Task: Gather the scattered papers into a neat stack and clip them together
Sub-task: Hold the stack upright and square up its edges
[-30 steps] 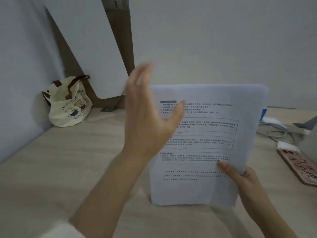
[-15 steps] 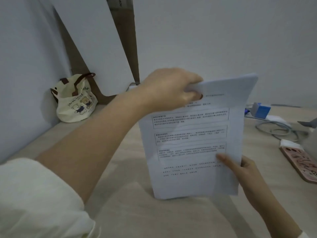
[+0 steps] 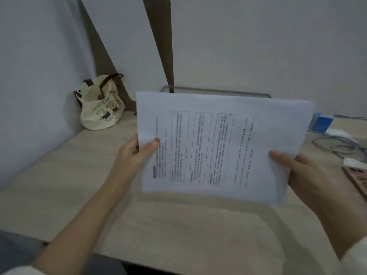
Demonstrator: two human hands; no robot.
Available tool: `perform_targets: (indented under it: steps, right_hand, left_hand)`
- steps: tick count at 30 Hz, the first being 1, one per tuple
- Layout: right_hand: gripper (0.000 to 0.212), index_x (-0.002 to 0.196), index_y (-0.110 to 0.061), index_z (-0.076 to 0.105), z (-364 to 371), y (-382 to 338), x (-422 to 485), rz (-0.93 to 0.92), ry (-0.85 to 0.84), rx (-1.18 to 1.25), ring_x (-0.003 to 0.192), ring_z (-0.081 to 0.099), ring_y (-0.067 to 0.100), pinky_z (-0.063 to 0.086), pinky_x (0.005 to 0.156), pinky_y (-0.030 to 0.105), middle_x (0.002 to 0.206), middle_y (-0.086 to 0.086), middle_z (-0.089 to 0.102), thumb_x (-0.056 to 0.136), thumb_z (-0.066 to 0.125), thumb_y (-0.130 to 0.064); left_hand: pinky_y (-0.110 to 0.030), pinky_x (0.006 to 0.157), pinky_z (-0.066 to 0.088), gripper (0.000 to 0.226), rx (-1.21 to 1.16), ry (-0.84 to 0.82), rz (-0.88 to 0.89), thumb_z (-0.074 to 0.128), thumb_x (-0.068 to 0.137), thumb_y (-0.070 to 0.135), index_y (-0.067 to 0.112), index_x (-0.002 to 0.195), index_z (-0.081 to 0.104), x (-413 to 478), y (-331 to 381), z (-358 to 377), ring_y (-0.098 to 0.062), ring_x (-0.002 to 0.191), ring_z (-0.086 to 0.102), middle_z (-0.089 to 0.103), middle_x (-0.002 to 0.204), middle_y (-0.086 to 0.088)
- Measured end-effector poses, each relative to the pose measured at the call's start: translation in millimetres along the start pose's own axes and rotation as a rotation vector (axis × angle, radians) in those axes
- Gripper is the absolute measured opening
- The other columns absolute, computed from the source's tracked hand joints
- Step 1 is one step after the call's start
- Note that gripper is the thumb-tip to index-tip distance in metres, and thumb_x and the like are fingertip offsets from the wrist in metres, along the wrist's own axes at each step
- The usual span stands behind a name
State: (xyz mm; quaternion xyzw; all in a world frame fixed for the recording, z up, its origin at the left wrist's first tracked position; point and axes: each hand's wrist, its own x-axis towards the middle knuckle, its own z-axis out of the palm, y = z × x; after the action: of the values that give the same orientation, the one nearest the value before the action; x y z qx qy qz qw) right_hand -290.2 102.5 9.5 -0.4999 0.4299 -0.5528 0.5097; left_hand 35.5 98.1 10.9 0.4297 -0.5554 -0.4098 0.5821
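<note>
Now both hands pinch the papers (image 3: 218,143) sideways above the desk (image 3: 178,225), left hand (image 3: 137,153) and right hand (image 3: 301,171) at opposite ends; tapping the lower edge down should square them.

One stack of papers (image 3: 222,143) was held by two hands, left (image 3: 135,153) and right (image 3: 305,175). One tote bag (image 3: 101,108), one blue box (image 3: 322,124) and one table (image 3: 178,225) were counted.
</note>
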Motion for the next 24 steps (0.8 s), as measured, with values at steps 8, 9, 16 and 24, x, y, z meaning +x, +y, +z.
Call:
perform_targets:
  steps: [8,9,16,24]
  right_hand:
    - [0.028,0.100,-0.024,0.069,3.4,39.3,-8.0,0.087,0.007,-0.038,0.094,0.070,0.017,0.059,0.075,0.030,0.103,-0.005,0.074,0.077,0.061,-0.009]
    - [0.029,0.099,-0.024,0.069,4.2,34.0,-7.2,0.067,-0.001,-0.023,0.092,0.071,0.016,0.059,0.076,0.030,0.102,-0.006,0.075,0.078,0.059,-0.007]
    - [0.042,0.103,-0.030,0.070,1.6,47.9,-4.7,0.143,-0.077,-0.100,0.097,0.069,0.015,0.058,0.070,0.025,0.107,-0.008,0.073,0.062,0.080,-0.027]
    - [0.027,0.092,-0.033,0.075,2.2,58.9,-4.8,0.193,-0.053,-0.111,0.096,0.070,0.016,0.059,0.076,0.028,0.105,-0.008,0.074,0.078,0.062,-0.015]
  left_hand:
    - [-0.014,0.062,0.054,0.027,-0.031,-0.064,-0.197,0.058,0.086,0.012,0.021,0.112,0.061,-17.9,-43.5,3.2,-0.003,0.083,0.071,0.073,0.097,0.011]
    - [-0.013,0.062,0.053,0.026,-0.046,-0.059,-0.183,0.058,0.087,0.010,0.022,0.110,0.062,-15.0,-42.9,2.5,-0.003,0.082,0.070,0.074,0.093,0.012]
    - [-0.010,0.057,0.051,0.025,-0.087,-0.097,-0.284,0.054,0.088,0.002,0.023,0.101,0.061,-14.6,-67.1,-0.2,0.002,0.079,0.070,0.074,0.077,0.021]
    - [-0.032,0.085,0.055,0.036,-0.140,-0.090,-0.347,0.076,0.072,0.023,0.026,0.107,0.065,-14.5,-83.8,-6.7,-0.017,0.103,0.068,0.073,0.106,0.008]
